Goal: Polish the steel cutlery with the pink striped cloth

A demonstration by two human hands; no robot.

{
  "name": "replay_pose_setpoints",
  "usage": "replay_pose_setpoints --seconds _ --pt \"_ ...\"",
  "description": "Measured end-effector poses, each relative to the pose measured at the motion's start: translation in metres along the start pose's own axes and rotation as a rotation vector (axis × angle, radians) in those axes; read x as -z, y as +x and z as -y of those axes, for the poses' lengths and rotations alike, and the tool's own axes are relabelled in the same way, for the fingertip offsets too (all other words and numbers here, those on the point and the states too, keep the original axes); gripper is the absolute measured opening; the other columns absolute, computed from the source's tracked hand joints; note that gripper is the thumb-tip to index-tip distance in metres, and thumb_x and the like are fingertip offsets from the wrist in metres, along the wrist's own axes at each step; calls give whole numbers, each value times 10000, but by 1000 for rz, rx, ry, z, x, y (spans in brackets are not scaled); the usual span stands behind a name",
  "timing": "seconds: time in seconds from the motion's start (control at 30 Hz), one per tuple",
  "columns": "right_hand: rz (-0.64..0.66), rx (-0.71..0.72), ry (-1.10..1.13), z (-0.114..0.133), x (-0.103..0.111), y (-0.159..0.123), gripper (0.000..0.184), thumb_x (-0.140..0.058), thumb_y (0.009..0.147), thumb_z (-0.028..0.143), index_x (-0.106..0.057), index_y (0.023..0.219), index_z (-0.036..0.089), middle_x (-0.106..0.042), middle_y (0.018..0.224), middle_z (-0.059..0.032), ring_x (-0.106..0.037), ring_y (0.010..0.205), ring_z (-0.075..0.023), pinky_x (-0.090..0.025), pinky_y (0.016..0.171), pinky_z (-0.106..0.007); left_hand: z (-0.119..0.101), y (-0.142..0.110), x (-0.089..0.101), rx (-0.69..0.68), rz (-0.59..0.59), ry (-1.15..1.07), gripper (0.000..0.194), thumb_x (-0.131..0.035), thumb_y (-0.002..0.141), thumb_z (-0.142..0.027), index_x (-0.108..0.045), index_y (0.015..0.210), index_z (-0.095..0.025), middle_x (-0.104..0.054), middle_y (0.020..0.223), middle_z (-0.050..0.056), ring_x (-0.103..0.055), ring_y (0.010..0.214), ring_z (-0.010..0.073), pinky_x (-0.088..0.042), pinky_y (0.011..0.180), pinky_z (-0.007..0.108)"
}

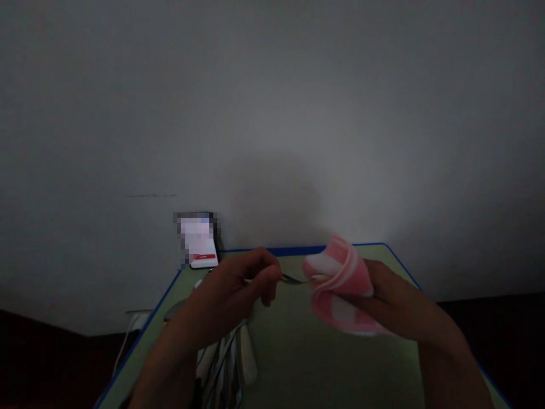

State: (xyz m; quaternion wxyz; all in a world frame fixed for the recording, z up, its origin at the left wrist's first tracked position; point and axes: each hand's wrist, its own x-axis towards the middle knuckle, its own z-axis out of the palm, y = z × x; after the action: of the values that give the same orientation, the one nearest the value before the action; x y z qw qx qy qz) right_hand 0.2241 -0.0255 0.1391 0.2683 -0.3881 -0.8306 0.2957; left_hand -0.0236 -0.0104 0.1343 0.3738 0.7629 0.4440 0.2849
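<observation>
Utensil, thin metal, spans the gap btwn the fingers of both hands: one end at the L hand fingertips, the other inside the folds of a pink-and-white cloth in the R hand. Type (fork, spoon, etc.) n/a: far end hidden.

Status: utensil is gripped and cloth-to-metal contact is made at the far end. Release of utensil and of cloth: not done. Flatware bunch lies on the table, below L fingers and toward the wearer; no. of pcs. already handled cannot be told, so amt. left is unconfirmed.

L hand pose: wrist raised above tabletop, back of hand up and outward, forearm angled in from lower left. Thumb and index pinch the utensil; remaining fingers curl loosely beneath.

R hand pose: forearm angled in from lower right, hand pointing inward toward L fingertips. Thumb lies along the cloth's lower fold; cloth is bunched in the grip. Other fingertips are mostly covered; exact pressure on utensil cannot be told.

Ref. item: phone leans upright beyond L fingers, near the wall.
</observation>
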Motion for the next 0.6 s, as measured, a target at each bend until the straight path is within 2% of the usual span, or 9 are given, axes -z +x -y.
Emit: replay_pose_setpoints --seconds 0.1,0.23,0.37,0.5,0.6 --pt "-75 28 -65 1 -2 5 307 -526 793 145 -605 1081 220 -560 1180 -55 -515 1059 -186 -377 922 -301 0 2 -4 49 17 71 389 -246 928 -385 -538 794 -166 -575 617 -16 -480 474 69 -347 439 171" --pt "-90 23 -115 4 -3 8 249 -557 772 162 -634 1002 219 -582 1101 -56 -548 960 -176 -414 842 -281 -2 4 -6 30 42 240 344 -329 902 -412 -519 749 -169 -526 596 -32 -489 526 86 -346 476 183" --pt "9 -40 -130 7 -5 8 167 -543 794 275 -651 879 179 -640 880 -50 -577 798 -172 -430 727 -271 -8 6 -9 -43 82 321 291 -355 898 -393 -519 792 -177 -526 620 -37 -485 554 89 -332 500 190" --pt "122 -135 -121 8 -12 9 223 -486 827 313 -627 770 151 -629 704 -25 -555 628 -134 -393 587 -231 -14 10 -18 -105 105 349 286 -331 919 -339 -504 759 -176 -558 640 -39 -494 567 81 -327 529 194" --pt "135 -167 -132 7 -17 10 291 -441 851 342 -589 700 144 -607 650 -17 -525 573 -114 -351 528 -217 -16 13 -21 -138 63 410 256 -340 918 -304 -508 771 -178 -590 701 -27 -506 601 91 -332 547 201"
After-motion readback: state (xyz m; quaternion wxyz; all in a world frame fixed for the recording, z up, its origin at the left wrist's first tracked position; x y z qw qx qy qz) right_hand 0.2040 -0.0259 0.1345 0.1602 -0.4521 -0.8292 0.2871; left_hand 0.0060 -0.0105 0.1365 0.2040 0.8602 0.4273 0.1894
